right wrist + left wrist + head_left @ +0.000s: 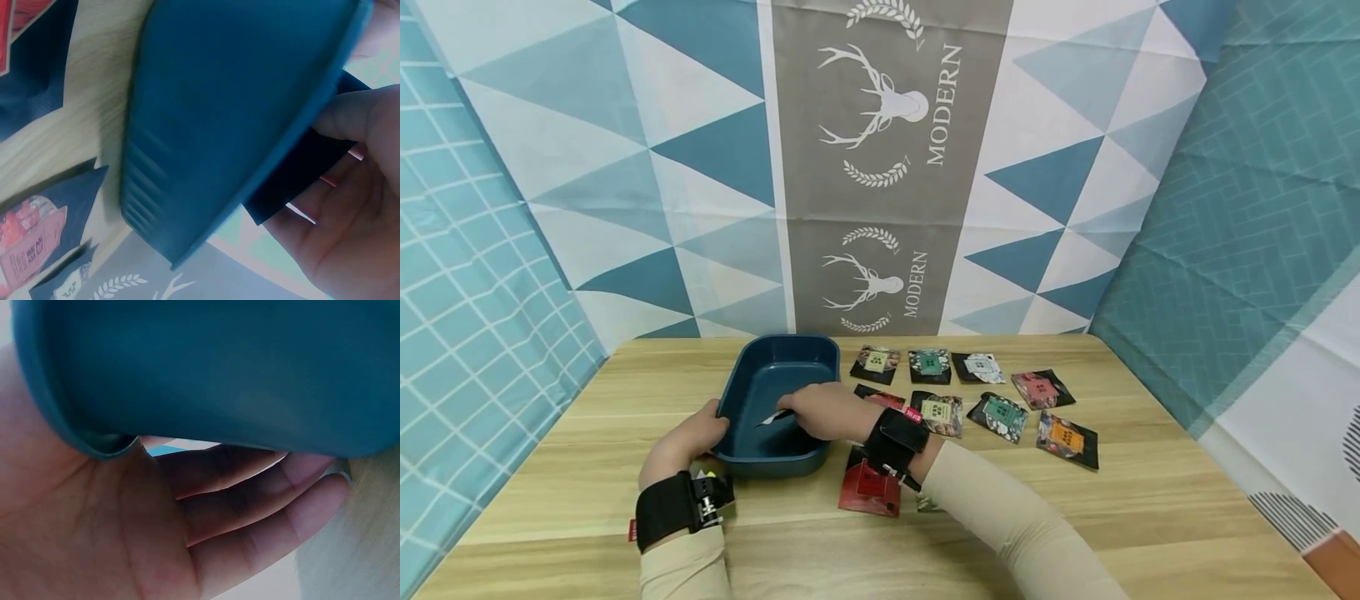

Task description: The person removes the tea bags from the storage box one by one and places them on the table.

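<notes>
A dark blue plastic bin [775,468] with rounded corners stands on the table. My left hand [688,437] grips its left rim; in the left wrist view, the fingers [269,519] lie along the outside of the bin's wall [206,375]. Over the right side of the bin, my right hand [826,410] pinches a small flat black packet [300,172] between thumb and fingers. That packet dips inside the rim in the head view, its printed face mostly hidden. Beneath my right wrist lies a red and black packet [871,485], beside the bin's near right corner.
Several small printed packets lie in loose rows right of the bin, among them a green-labelled one [930,365], a white-labelled one [981,367] and an orange-labelled one [1067,439]. My right forearm partly covers another packet [927,503]. A patterned cloth [880,167] hangs behind the table.
</notes>
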The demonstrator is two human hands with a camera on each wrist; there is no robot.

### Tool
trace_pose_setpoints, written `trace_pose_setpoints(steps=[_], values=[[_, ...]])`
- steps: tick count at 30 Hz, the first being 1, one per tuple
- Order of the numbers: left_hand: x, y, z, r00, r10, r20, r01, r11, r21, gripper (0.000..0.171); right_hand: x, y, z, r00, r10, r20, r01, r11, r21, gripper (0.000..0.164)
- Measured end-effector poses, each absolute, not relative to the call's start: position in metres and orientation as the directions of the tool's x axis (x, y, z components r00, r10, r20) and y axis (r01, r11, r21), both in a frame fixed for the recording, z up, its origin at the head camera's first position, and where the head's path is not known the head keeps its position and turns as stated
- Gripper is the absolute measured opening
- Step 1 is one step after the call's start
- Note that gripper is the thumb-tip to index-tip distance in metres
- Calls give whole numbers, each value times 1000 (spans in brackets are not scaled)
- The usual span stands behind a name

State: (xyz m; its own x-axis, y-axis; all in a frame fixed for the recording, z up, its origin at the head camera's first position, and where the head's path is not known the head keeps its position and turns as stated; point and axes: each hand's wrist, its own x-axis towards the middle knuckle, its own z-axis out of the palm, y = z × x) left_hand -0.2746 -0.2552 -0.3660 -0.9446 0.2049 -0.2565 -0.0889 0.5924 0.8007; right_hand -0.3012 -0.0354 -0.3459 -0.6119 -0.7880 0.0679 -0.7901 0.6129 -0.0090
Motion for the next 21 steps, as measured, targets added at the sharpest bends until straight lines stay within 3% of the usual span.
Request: trace_pose_setpoints(steps=[11, 21], values=[[-274, -254, -367, -942, 211, -260, -95, 578, 811, 48, -277, 8, -326, -573, -797, 191, -813, 581, -17, 32], [-272, -257, -366, -940, 228, -254, -82, 571, 817, 47, -249, 71, -319, -629, -749, 209, -774, 629, -73, 31]])
